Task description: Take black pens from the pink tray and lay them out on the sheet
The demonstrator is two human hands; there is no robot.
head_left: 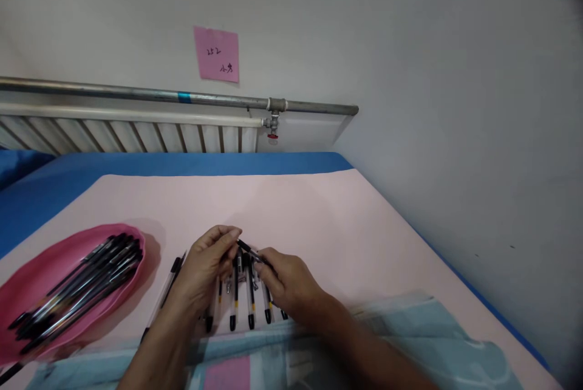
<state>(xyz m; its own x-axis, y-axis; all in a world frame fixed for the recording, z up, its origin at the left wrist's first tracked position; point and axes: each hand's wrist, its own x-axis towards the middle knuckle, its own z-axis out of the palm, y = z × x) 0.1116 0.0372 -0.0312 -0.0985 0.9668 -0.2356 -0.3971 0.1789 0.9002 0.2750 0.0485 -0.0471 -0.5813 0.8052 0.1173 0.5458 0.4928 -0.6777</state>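
A black pen (pixel 247 248) is held slanting between my two hands, above the pink table surface. My left hand (pixel 210 259) has its thumb and fingers pinched at the upper left end of the pen. My right hand (pixel 288 276) is closed round the lower right part, hiding that end. Beneath my hands lie several clear pens (pixel 250 296) with black ends, side by side in a row and partly covered by my fingers. Left of my left forearm lies another clear pen (pixel 163 296) with a black end, beside a thin dark piece.
At the left a pink oval basket (pixel 64 243) holds a pile of black pens (pixel 86 287). Light blue plastic packaging (pixel 419 335) lies along the near edge. A blue cover (pixel 228 163) borders the pink surface, with a radiator (pixel 150 135) and pipe behind and a wall at the right.
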